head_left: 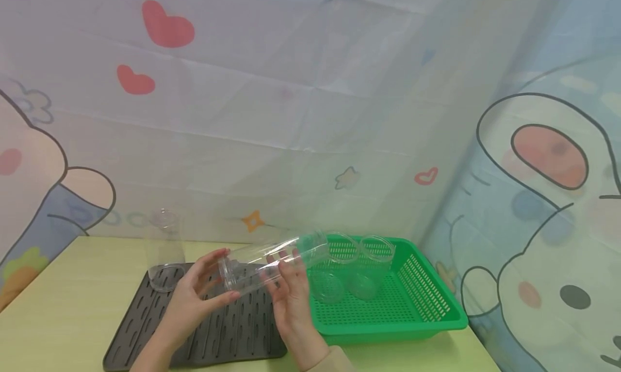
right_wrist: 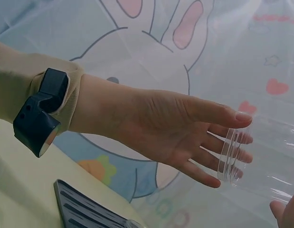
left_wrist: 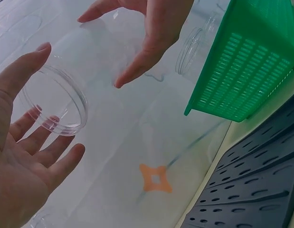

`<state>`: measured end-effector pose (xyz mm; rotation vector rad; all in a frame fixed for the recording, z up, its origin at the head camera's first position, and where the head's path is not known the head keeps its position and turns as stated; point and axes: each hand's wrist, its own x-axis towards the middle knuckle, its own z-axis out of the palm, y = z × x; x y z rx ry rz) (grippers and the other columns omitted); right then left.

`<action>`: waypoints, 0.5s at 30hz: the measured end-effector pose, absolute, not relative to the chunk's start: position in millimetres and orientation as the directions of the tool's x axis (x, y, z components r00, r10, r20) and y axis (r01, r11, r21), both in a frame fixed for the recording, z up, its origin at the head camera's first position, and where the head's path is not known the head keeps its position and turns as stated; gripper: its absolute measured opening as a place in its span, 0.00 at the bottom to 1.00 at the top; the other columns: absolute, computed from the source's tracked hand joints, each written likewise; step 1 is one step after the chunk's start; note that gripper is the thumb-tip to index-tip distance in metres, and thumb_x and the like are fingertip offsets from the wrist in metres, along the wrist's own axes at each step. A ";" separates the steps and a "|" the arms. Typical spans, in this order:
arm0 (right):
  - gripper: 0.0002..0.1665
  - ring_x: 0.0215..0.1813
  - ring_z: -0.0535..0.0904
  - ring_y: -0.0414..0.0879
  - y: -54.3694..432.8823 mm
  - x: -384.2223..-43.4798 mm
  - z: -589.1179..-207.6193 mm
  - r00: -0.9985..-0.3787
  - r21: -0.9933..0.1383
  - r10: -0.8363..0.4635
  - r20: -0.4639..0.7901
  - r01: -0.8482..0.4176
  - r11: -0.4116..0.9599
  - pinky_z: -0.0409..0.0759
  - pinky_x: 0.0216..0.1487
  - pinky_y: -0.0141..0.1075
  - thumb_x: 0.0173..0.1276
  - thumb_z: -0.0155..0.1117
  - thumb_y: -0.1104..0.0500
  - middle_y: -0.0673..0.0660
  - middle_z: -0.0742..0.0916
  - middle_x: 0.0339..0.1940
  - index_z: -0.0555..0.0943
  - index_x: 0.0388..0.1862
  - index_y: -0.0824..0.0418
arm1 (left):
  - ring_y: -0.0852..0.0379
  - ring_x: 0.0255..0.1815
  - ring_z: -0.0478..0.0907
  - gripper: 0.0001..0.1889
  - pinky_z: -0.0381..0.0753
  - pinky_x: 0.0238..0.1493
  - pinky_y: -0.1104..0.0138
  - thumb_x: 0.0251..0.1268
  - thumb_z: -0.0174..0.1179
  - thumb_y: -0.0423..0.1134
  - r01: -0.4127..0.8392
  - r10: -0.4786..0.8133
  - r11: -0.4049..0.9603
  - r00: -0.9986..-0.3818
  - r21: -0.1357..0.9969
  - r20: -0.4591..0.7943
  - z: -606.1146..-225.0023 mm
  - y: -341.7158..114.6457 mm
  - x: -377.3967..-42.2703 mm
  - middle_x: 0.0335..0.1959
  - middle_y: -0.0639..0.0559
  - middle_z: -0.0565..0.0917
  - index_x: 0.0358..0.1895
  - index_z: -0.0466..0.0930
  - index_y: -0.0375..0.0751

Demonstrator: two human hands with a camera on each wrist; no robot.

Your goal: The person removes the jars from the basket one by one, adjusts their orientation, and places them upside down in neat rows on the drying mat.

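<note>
A tall clear plastic jar (head_left: 276,261) is held tilted in the air between both hands, its ridged mouth end lower and to the left. My left hand (head_left: 186,296) grips that end, thumb on one side and fingers on the other; the ridged rim (left_wrist: 75,104) shows between them in the left wrist view. My right hand (head_left: 293,291) holds the jar nearer its other end, with the fingers seen through the clear wall. In the right wrist view, the left hand (right_wrist: 161,123) pinches the rim and only a bit of the right hand (right_wrist: 279,211) shows.
A dark grey slotted mat (head_left: 228,329) lies on the yellow table (head_left: 43,307) below the hands. Another clear jar (head_left: 166,253) stands at the mat's back left corner. The green basket (head_left: 436,323) on the right holds two clear jars (head_left: 371,264). A printed cloth hangs behind.
</note>
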<state>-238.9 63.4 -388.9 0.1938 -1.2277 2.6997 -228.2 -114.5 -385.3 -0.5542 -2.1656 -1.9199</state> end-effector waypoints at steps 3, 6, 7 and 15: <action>0.33 0.64 0.76 0.51 63.0 -240.5 -387.1 -0.971 -0.730 0.103 0.216 -0.231 -0.644 0.82 0.61 0.42 0.66 0.57 0.64 0.58 0.73 0.67 0.61 0.69 0.61 | 0.85 0.60 0.64 0.42 0.75 0.59 0.81 0.55 0.72 0.34 0.404 0.153 0.122 -0.910 0.907 0.385 -385.4 -118.7 -229.1 0.72 0.44 0.66 0.73 0.61 0.41; 0.34 0.65 0.75 0.52 63.3 -242.3 -385.2 -0.963 -0.731 0.097 0.250 -0.253 -0.634 0.81 0.62 0.43 0.65 0.56 0.65 0.59 0.71 0.68 0.59 0.70 0.60 | 0.86 0.59 0.64 0.43 0.76 0.59 0.79 0.54 0.73 0.35 0.388 0.151 0.153 -0.918 0.909 0.366 -385.0 -124.4 -229.9 0.72 0.46 0.66 0.74 0.60 0.46; 0.37 0.65 0.74 0.52 63.5 -242.9 -384.3 -0.962 -0.732 0.094 0.256 -0.257 -0.631 0.81 0.62 0.43 0.66 0.56 0.65 0.60 0.70 0.70 0.57 0.72 0.60 | 0.86 0.59 0.64 0.43 0.76 0.58 0.79 0.54 0.73 0.35 0.386 0.148 0.165 -0.919 0.908 0.365 -385.0 -126.7 -230.4 0.72 0.46 0.66 0.74 0.60 0.47; 0.50 0.71 0.70 0.58 62.7 -250.6 -382.1 -0.960 -0.746 0.102 0.260 -0.267 -0.610 0.82 0.61 0.40 0.68 0.60 0.63 0.67 0.61 0.76 0.43 0.80 0.61 | 0.88 0.57 0.64 0.42 0.74 0.54 0.86 0.57 0.71 0.39 0.372 0.124 0.237 -0.928 0.898 0.352 -388.8 -152.7 -231.9 0.72 0.41 0.67 0.74 0.60 0.45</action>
